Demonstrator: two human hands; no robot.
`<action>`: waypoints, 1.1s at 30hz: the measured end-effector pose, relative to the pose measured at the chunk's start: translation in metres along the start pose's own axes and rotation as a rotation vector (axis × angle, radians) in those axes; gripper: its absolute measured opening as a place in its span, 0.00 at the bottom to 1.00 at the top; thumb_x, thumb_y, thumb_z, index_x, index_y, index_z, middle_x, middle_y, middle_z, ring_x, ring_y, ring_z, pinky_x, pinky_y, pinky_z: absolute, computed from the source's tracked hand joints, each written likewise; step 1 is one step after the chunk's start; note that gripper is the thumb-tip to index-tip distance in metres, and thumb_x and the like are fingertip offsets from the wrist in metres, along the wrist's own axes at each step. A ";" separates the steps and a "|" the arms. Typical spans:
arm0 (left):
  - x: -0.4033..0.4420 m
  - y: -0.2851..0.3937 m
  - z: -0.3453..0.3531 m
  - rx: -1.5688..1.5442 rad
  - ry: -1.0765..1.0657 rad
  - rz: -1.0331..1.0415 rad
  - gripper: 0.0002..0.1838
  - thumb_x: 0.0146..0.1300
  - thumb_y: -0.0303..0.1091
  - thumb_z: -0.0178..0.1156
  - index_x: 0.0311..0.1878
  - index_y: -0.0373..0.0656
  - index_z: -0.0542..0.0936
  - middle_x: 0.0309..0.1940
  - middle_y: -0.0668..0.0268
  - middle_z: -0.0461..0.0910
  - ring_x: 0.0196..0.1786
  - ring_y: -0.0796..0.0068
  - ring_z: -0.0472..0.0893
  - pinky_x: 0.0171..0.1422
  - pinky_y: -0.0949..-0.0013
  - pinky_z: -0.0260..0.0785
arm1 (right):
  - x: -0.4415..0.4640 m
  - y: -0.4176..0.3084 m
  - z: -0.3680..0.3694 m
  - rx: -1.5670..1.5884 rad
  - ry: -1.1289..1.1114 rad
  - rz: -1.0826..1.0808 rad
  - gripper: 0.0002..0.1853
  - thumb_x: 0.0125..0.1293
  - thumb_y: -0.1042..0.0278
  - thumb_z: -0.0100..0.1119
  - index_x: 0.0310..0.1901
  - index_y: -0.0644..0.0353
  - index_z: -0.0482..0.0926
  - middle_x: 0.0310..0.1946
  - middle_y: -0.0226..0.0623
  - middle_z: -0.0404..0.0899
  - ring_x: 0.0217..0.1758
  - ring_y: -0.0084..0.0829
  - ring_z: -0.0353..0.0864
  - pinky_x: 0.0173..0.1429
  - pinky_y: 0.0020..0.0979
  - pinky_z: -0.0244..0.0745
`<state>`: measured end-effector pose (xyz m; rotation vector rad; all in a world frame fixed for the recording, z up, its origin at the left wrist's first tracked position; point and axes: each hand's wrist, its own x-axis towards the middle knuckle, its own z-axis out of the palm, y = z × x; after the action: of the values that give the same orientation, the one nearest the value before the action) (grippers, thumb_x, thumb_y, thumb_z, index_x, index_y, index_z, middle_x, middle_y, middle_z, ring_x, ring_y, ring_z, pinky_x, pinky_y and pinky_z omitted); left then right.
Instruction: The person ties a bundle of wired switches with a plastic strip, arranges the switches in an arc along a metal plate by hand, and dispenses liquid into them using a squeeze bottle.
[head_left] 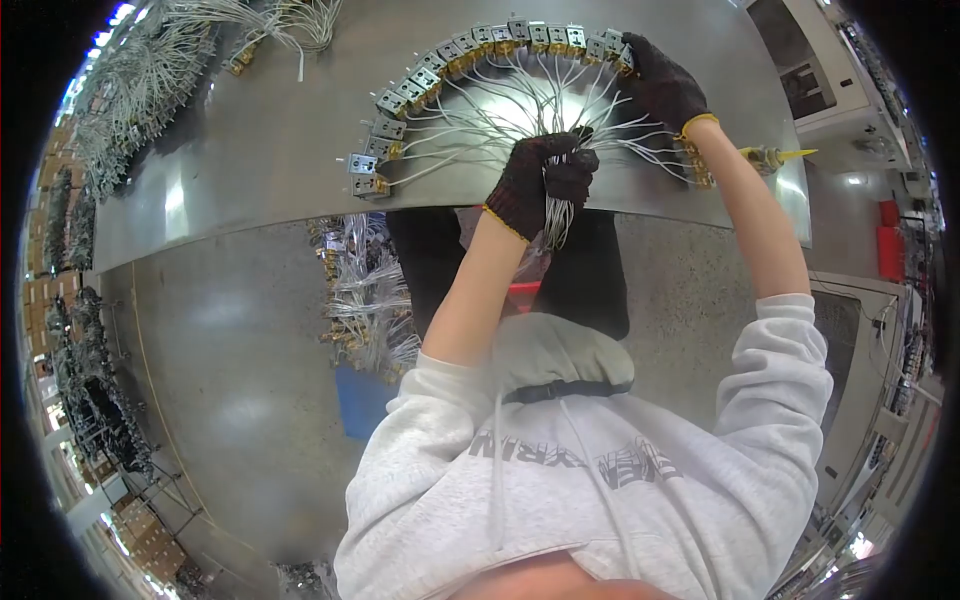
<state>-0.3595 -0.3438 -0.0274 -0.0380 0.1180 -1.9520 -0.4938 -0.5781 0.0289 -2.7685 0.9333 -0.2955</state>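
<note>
My left hand [552, 178], in a dark knitted glove, is closed round a bundle of white wires [558, 222] at the table's front edge. The wires fan out across the tabletop to an arc of small grey metal socket blocks [465, 43] with brass-coloured parts. At the right end of that arc, my right hand [664, 84], gloved too, has its fingertips bent about a socket block [625, 62]. The glove hides part of this block. More brass-coloured ends [697, 163] lie partly behind my right forearm.
Heaped wired parts [140, 110] cover the metal table's [270, 150] left end, with a smaller bunch [290, 22] at the back. A yellow-tipped tool [770, 157] lies on the right. Below, more wired parts [370, 290] sit above a blue bin [365, 400]. White machines [830, 80] stand at right.
</note>
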 end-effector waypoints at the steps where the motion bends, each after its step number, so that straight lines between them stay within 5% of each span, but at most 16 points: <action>1: 0.000 -0.001 0.002 0.008 0.040 0.064 0.11 0.72 0.36 0.55 0.39 0.39 0.72 0.20 0.74 0.67 0.17 0.89 0.64 0.20 0.81 0.61 | 0.000 -0.001 0.000 -0.002 -0.001 -0.007 0.42 0.66 0.48 0.64 0.77 0.51 0.58 0.63 0.55 0.79 0.65 0.56 0.79 0.66 0.48 0.75; 7: 0.000 0.003 -0.006 -0.007 -0.005 -0.019 0.11 0.72 0.36 0.55 0.38 0.38 0.71 0.21 0.73 0.67 0.17 0.89 0.65 0.19 0.81 0.61 | -0.001 -0.018 -0.006 -0.298 0.008 0.083 0.45 0.65 0.45 0.66 0.79 0.52 0.57 0.70 0.52 0.72 0.70 0.54 0.75 0.70 0.47 0.74; 9: -0.001 -0.001 0.001 0.028 0.042 0.049 0.11 0.72 0.36 0.55 0.37 0.38 0.71 0.21 0.74 0.66 0.17 0.89 0.65 0.19 0.81 0.60 | 0.012 -0.028 -0.028 -0.422 -0.326 0.196 0.53 0.64 0.38 0.66 0.82 0.55 0.51 0.74 0.52 0.68 0.75 0.52 0.70 0.74 0.46 0.71; 12: -0.004 0.001 -0.008 0.076 0.087 0.051 0.11 0.73 0.37 0.54 0.38 0.38 0.71 0.22 0.74 0.67 0.17 0.88 0.65 0.18 0.82 0.58 | 0.027 -0.039 -0.029 -0.175 -0.161 0.006 0.60 0.62 0.33 0.68 0.83 0.58 0.45 0.75 0.53 0.66 0.77 0.50 0.68 0.76 0.45 0.68; 14: -0.002 0.001 -0.015 -0.060 -0.006 0.004 0.11 0.73 0.37 0.53 0.40 0.39 0.71 0.23 0.74 0.67 0.17 0.88 0.64 0.18 0.81 0.58 | 0.035 -0.040 -0.011 -0.166 0.048 -0.119 0.60 0.59 0.33 0.71 0.83 0.55 0.49 0.74 0.52 0.68 0.74 0.52 0.72 0.75 0.47 0.70; 16: -0.001 0.000 -0.011 -0.042 0.011 0.017 0.10 0.73 0.37 0.53 0.41 0.39 0.71 0.24 0.73 0.67 0.17 0.87 0.64 0.19 0.81 0.59 | 0.048 -0.053 -0.010 -0.197 -0.228 0.013 0.55 0.60 0.35 0.71 0.81 0.50 0.53 0.74 0.51 0.68 0.71 0.54 0.74 0.73 0.48 0.72; 18: -0.002 0.000 -0.007 -0.025 0.032 0.028 0.10 0.73 0.37 0.53 0.42 0.39 0.70 0.25 0.73 0.67 0.17 0.87 0.64 0.19 0.80 0.60 | 0.053 -0.037 -0.002 -0.131 -0.181 -0.093 0.49 0.63 0.38 0.69 0.80 0.47 0.56 0.74 0.51 0.69 0.70 0.56 0.76 0.71 0.49 0.73; 20: -0.001 0.000 -0.008 0.060 -0.030 0.076 0.09 0.73 0.36 0.52 0.44 0.39 0.71 0.26 0.71 0.68 0.18 0.87 0.65 0.20 0.79 0.62 | 0.058 -0.038 -0.012 -0.076 -0.158 -0.122 0.56 0.54 0.41 0.78 0.79 0.57 0.60 0.53 0.53 0.84 0.58 0.55 0.84 0.63 0.49 0.78; 22: -0.002 0.000 -0.010 0.018 -0.020 0.071 0.09 0.74 0.35 0.52 0.45 0.39 0.72 0.27 0.70 0.68 0.19 0.88 0.66 0.20 0.78 0.63 | 0.063 -0.034 -0.007 -0.063 -0.165 -0.110 0.57 0.52 0.40 0.79 0.78 0.58 0.60 0.51 0.53 0.86 0.55 0.55 0.85 0.61 0.49 0.79; 28: 0.000 0.001 -0.012 -0.052 -0.047 0.055 0.09 0.74 0.35 0.52 0.47 0.39 0.73 0.30 0.69 0.70 0.20 0.88 0.67 0.20 0.80 0.62 | 0.066 -0.025 0.006 -0.095 -0.192 -0.134 0.56 0.53 0.40 0.77 0.80 0.50 0.60 0.55 0.53 0.85 0.57 0.55 0.85 0.62 0.50 0.78; 30: -0.001 0.000 -0.012 -0.066 -0.055 0.064 0.09 0.74 0.35 0.52 0.46 0.39 0.73 0.30 0.68 0.71 0.20 0.88 0.67 0.20 0.80 0.62 | 0.065 -0.011 0.022 -0.194 -0.104 -0.234 0.46 0.65 0.39 0.67 0.79 0.48 0.58 0.74 0.50 0.68 0.70 0.56 0.75 0.71 0.49 0.73; 31: -0.002 0.000 -0.012 -0.076 -0.055 0.023 0.08 0.74 0.35 0.53 0.44 0.40 0.73 0.30 0.68 0.71 0.20 0.88 0.67 0.20 0.81 0.62 | 0.062 -0.027 -0.001 -0.170 -0.262 -0.124 0.54 0.62 0.31 0.65 0.81 0.55 0.55 0.77 0.51 0.65 0.76 0.53 0.69 0.76 0.47 0.68; 33: -0.002 0.001 -0.009 -0.025 0.033 0.010 0.08 0.74 0.35 0.53 0.39 0.42 0.73 0.30 0.69 0.71 0.18 0.88 0.66 0.19 0.81 0.61 | 0.065 -0.037 -0.004 -0.266 -0.247 -0.149 0.56 0.62 0.29 0.65 0.81 0.56 0.55 0.77 0.52 0.65 0.77 0.52 0.68 0.77 0.46 0.66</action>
<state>-0.3586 -0.3415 -0.0362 -0.0220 0.1637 -1.9417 -0.4233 -0.5899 0.0504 -3.0293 0.7548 0.1606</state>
